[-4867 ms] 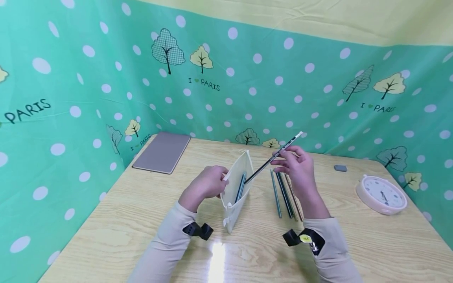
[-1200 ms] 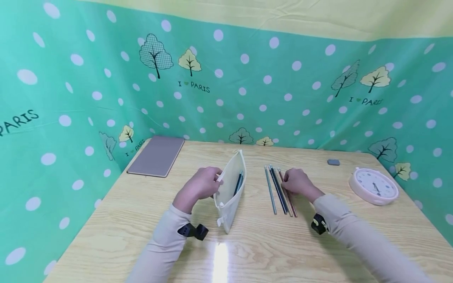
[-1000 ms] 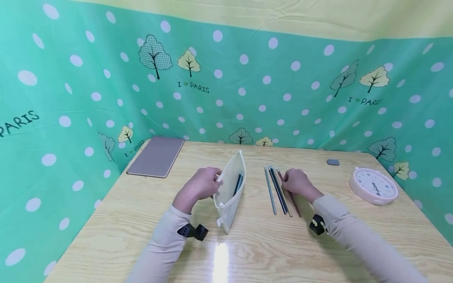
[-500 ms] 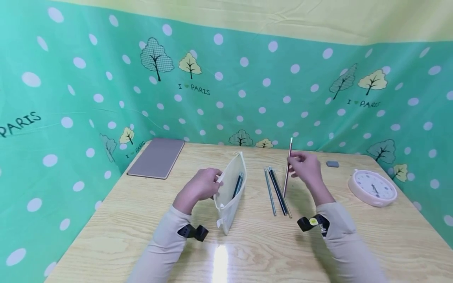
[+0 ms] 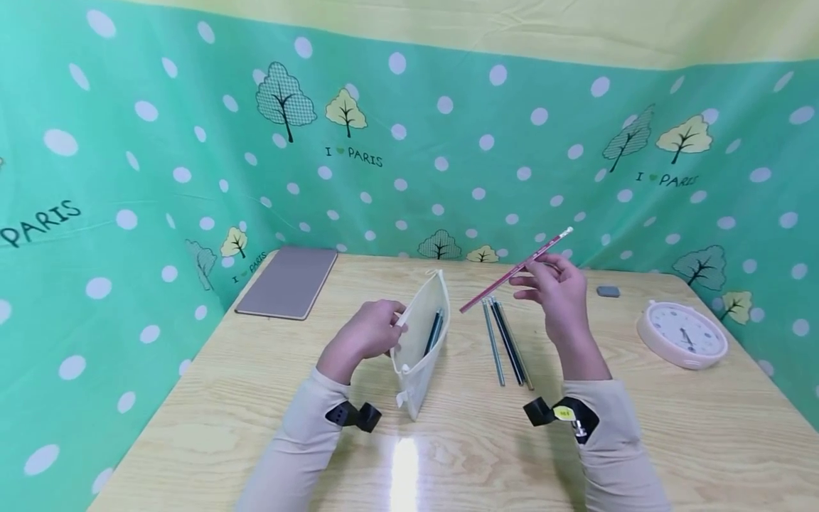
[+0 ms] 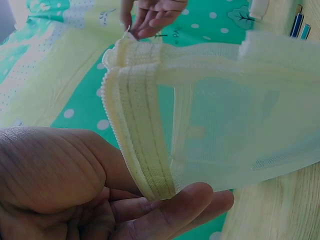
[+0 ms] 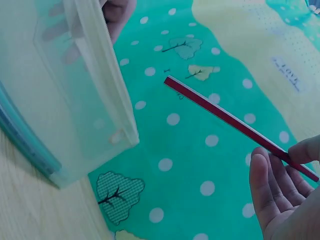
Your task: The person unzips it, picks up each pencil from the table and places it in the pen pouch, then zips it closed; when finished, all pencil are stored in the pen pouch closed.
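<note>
My left hand (image 5: pixel 367 333) pinches the near-left rim of a cream mesh zip pouch (image 5: pixel 416 377), holding it upright with its mouth spread. Through the mesh, dark and teal pencils (image 5: pixel 434 333) show inside. My right hand (image 5: pixel 558 299) pinches a red pencil (image 7: pixel 225 117) between thumb and fingers. This pencil is raised above the table and tilted, its white-tipped end up to the right and its other end pointing toward the pouch, apart from it. Several more pencils (image 5: pixel 508 345), teal, dark and gold, lie side by side on the table between pouch and right hand.
A pink round clock (image 5: pixel 683 334) lies at the right of the wooden table (image 5: pixel 269 398). Beyond it is a small grey eraser (image 5: pixel 608 291). A grey-brown notebook (image 5: pixel 288 282) lies at the back left. A green dotted cloth (image 5: pixel 448 171) hangs behind the table.
My right hand slid the red pencil away from the row, picked it up, lifted it and tilted it toward the pouch. The dark pencil held earlier has left my hand. My left hand kept its hold.
</note>
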Action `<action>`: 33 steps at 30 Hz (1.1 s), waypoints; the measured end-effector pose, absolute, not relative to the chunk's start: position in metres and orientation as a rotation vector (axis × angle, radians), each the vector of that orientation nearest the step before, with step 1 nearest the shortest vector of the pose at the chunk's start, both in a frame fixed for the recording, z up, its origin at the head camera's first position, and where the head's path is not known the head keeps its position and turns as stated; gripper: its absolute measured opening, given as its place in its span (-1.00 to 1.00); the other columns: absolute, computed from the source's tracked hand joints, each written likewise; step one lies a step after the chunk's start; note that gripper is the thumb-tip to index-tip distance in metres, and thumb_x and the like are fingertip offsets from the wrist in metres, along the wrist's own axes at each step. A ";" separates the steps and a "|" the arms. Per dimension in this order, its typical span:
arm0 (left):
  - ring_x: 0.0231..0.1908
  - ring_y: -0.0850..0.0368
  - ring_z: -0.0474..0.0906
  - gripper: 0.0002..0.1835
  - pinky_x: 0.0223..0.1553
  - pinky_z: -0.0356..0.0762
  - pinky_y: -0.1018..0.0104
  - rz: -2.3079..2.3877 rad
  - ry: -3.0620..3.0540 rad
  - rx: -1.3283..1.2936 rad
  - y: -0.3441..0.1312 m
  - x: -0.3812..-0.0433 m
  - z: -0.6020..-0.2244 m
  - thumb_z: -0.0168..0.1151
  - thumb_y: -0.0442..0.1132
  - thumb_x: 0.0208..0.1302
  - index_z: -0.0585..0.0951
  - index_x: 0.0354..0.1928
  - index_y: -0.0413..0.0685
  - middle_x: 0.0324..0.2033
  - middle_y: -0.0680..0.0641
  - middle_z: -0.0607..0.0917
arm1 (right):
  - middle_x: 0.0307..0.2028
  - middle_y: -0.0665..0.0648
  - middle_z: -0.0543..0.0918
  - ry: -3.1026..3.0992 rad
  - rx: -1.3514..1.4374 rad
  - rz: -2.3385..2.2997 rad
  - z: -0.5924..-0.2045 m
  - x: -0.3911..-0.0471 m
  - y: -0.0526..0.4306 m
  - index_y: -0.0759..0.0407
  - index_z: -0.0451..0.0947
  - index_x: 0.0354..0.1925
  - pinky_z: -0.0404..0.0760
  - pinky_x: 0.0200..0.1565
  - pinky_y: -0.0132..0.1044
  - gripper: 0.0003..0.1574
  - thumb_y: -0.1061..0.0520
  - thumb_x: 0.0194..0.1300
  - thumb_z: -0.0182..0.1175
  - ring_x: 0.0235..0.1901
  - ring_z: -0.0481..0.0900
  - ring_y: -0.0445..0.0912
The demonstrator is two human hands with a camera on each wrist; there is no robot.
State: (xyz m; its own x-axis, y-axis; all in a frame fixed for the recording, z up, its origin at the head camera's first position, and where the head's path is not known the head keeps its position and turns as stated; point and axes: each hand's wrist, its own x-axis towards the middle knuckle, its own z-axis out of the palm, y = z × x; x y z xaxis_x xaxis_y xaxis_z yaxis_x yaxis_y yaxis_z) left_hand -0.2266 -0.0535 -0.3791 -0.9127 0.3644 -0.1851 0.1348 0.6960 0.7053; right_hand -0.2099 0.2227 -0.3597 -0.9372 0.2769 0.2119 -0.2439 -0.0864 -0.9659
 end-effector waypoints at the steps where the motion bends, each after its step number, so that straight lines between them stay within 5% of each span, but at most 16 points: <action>1: -0.40 0.09 0.74 -0.59 -0.34 0.75 0.27 1.041 2.598 0.390 -0.054 -0.227 -0.379 0.18 -0.40 0.48 0.51 0.31 -0.36 -0.09 -0.26 0.74 | -0.34 -0.06 0.75 -1.844 -0.011 2.095 -0.359 -0.209 0.221 0.34 0.41 -0.01 0.76 -0.33 -0.39 -0.87 0.28 0.56 0.05 -0.38 0.77 -0.19; 11: -0.39 0.10 0.73 -0.57 -0.32 0.75 0.27 1.005 2.609 0.376 -0.056 -0.227 -0.378 0.18 -0.38 0.49 0.50 0.34 -0.33 -0.06 -0.27 0.73 | -0.31 -0.05 0.74 -1.921 0.093 2.185 -0.359 -0.207 0.203 0.31 0.39 0.00 0.77 -0.18 -0.36 -0.89 0.29 0.59 -0.01 -0.33 0.77 -0.20; 33: -0.40 0.09 0.74 -0.58 -0.35 0.76 0.28 1.051 2.583 0.390 -0.053 -0.228 -0.379 0.19 -0.39 0.48 0.50 0.32 -0.37 -0.07 -0.28 0.73 | -0.23 0.20 0.75 -2.285 0.339 2.153 -0.377 -0.205 0.177 0.55 0.43 -0.03 0.81 -0.23 -0.24 -0.76 0.30 0.57 0.02 -0.32 0.78 -0.17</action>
